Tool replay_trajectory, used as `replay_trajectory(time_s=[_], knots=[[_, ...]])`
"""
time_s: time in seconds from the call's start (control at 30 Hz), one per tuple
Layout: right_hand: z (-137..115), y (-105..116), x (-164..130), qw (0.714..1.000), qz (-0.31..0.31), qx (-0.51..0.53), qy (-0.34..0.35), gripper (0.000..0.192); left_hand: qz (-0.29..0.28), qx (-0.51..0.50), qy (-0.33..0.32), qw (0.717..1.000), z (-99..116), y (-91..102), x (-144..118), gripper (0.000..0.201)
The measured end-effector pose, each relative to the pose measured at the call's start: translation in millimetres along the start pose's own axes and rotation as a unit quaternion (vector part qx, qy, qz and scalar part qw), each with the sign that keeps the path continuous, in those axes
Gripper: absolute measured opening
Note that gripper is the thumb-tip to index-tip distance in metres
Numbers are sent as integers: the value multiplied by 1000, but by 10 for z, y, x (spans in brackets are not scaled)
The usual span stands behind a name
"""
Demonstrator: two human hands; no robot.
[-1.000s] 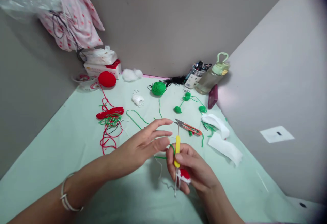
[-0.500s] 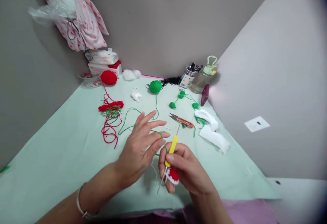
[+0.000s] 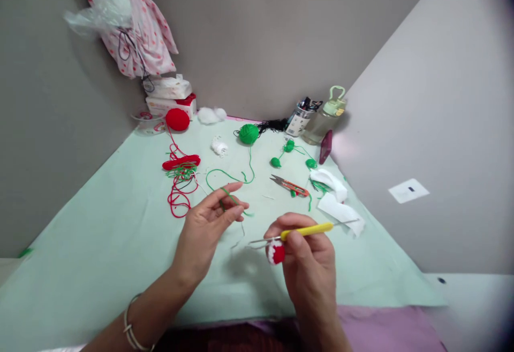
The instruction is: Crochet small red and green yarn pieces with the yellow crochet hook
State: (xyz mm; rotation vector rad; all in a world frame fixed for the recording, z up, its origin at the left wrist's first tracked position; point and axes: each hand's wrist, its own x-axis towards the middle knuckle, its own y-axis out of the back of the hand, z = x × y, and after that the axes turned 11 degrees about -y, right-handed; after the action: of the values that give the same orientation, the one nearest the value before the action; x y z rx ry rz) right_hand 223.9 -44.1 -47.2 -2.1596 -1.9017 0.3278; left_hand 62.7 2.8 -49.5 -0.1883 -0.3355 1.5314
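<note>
My right hand (image 3: 307, 258) grips a yellow-handled crochet hook (image 3: 307, 230), which now lies almost level with its metal tip pointing left. The same hand pinches a small red and white crocheted piece (image 3: 275, 252). My left hand (image 3: 209, 223) is a little to the left, with a strand of green yarn (image 3: 229, 195) held between its fingertips. That strand runs back over the table to a green yarn ball (image 3: 249, 134).
On the pale green table (image 3: 100, 234) lie orange thread snips (image 3: 291, 185), a red yarn ball (image 3: 177, 119) with a red and green tangle (image 3: 180, 181), small green pieces (image 3: 293, 154), white fabric strips (image 3: 339, 207), a bottle (image 3: 323, 116) and a pen cup (image 3: 299, 116). Grey walls close in on three sides.
My right hand has swung the hook from upright to nearly level. My left hand has drawn back to the left and closed its fingers on the green yarn.
</note>
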Motion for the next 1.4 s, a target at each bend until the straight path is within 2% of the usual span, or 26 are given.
replay_trajectory(time_s=[0.1, 0.17, 0.23, 0.3, 0.37, 0.43, 0.47, 0.53, 0.6, 0.67, 0.73, 0.77, 0.83, 0.93, 1.07, 1.13, 1.27, 1.33, 1.4], knots=[[56, -30, 26, 991, 18, -95, 88, 12, -4, -32, 13, 999, -20, -15, -10, 42], [126, -47, 49, 968, 6, -191, 163, 17, -24, -66, 39, 997, -53, -40, -28, 47], [215, -53, 57, 915, 13, -302, 268, 27, -33, -109, 60, 992, -91, -70, -64, 51], [297, -37, 43, 833, 55, -404, 374, 37, -32, -144, 77, 986, -109, -93, -120, 52], [347, -5, 9, 757, 102, -478, 434, 41, -36, -161, 92, 982, -94, -103, -192, 49], [354, 27, -31, 713, 138, -517, 453, 43, -55, -167, 99, 979, -53, -104, -264, 45], [345, 36, -48, 705, 145, -524, 456, 43, -67, -172, 101, 978, -32, -103, -292, 45], [319, 33, -70, 709, 145, -507, 468, 43, -87, -187, 112, 972, 1, -103, -322, 45], [295, 6, -74, 743, 139, -455, 470, 41, -96, -203, 128, 966, 14, -109, -317, 47], [275, -24, -66, 810, 123, -377, 431, 40, -98, -214, 144, 961, 13, -119, -291, 48], [249, -32, -53, 889, 77, -294, 344, 38, -97, -217, 159, 958, 11, -125, -261, 47], [233, -24, -45, 918, 47, -257, 298, 36, -94, -216, 164, 958, 13, -125, -247, 47], [199, 13, -28, 952, 4, -200, 230, 31, -88, -208, 169, 959, 20, -117, -224, 48], [151, 88, -6, 968, -16, -156, 196, 26, -85, -189, 164, 964, 33, -82, -193, 46], [86, 157, 6, 970, 3, -155, 187, 22, -92, -166, 160, 969, 36, -13, -152, 41], [48, 171, 14, 979, 8, -128, 160, 19, -98, -161, 156, 970, 28, 12, -139, 35], [28, 155, 30, 993, -20, -73, 88, 16, -82, -146, 125, 978, -19, -3, -151, 30], [78, 134, 15, 982, -6, -148, 115, 18, -66, -140, 109, 982, -59, -45, -179, 34], [155, 120, -17, 936, 20, -284, 208, 28, -58, -154, 110, 980, -98, -94, -209, 40]])
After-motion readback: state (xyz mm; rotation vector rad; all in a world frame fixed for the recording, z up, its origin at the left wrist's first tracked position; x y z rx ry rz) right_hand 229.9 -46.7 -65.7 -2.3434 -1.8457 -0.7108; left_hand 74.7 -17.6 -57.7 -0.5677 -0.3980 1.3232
